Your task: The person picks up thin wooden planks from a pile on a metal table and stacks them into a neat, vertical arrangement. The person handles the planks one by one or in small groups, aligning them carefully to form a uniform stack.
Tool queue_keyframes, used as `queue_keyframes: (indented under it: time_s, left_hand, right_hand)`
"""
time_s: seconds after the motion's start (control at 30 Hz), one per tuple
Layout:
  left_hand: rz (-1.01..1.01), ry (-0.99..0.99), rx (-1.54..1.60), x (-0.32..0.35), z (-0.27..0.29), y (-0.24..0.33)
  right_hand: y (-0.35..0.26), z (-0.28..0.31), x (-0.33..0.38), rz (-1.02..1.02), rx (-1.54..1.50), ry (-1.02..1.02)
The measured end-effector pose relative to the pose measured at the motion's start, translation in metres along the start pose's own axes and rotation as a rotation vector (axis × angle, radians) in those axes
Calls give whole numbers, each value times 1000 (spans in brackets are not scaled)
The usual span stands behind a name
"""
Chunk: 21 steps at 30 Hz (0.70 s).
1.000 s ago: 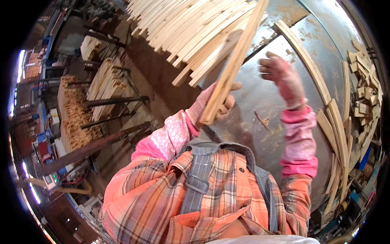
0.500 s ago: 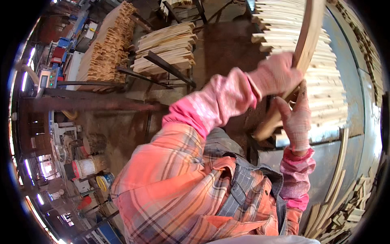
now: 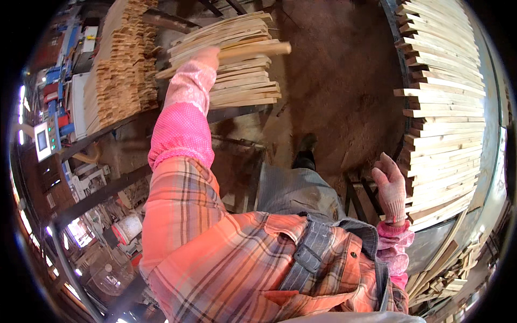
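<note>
The person's left hand [image 3: 207, 57] is closed round a wooden strip [image 3: 256, 50]; the right hand [image 3: 390, 189] grasps nothing, its fingers loosely bent. A long row of pale strips [image 3: 444, 126] runs down the right side, near the right hand. A tall wood stack [image 3: 121, 64] stands toward the left. Beside it is a smaller stack [image 3: 245, 81], with the held strip over it; whether they touch cannot be told.

At the right of the frame I have a grey metal worktop [image 3: 428, 243], and on it lies a long row of pale wooden strips [image 3: 444, 134], side by side. In the upper left, a dark metal rack [image 3: 237, 112] carries a stack of strips [image 3: 242, 83]. On the brown floor [image 3: 344, 70], near the middle, stands my dark shoe [image 3: 307, 144].
</note>
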State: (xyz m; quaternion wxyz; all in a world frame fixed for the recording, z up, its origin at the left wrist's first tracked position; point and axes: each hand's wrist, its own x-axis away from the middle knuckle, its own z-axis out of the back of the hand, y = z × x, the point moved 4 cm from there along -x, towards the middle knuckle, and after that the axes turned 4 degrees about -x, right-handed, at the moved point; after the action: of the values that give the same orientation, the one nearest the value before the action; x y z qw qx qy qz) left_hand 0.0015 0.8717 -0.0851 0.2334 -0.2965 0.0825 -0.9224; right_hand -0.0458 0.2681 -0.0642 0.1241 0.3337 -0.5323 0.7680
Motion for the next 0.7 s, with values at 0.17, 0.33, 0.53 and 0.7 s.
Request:
queue_keyframes:
  time_s: [0.17,0.33,0.53,0.7]
  left_hand:
    - [-62,-239,-193,-48,-107,-64]
    - [-67,-444,-302,8,-183,-141]
    - [-220,-341,-286,-61,-196,-99]
    - [-260,-226,98,-84,-86,-37]
  right_hand:
    - [-32,-28,-20,-119,-10,23]
    - [-72,-94,-38,-139,352,-175]
    - [-40,-47,-2,-90,392,-139]
    - [-123,30,73,314,162,433]
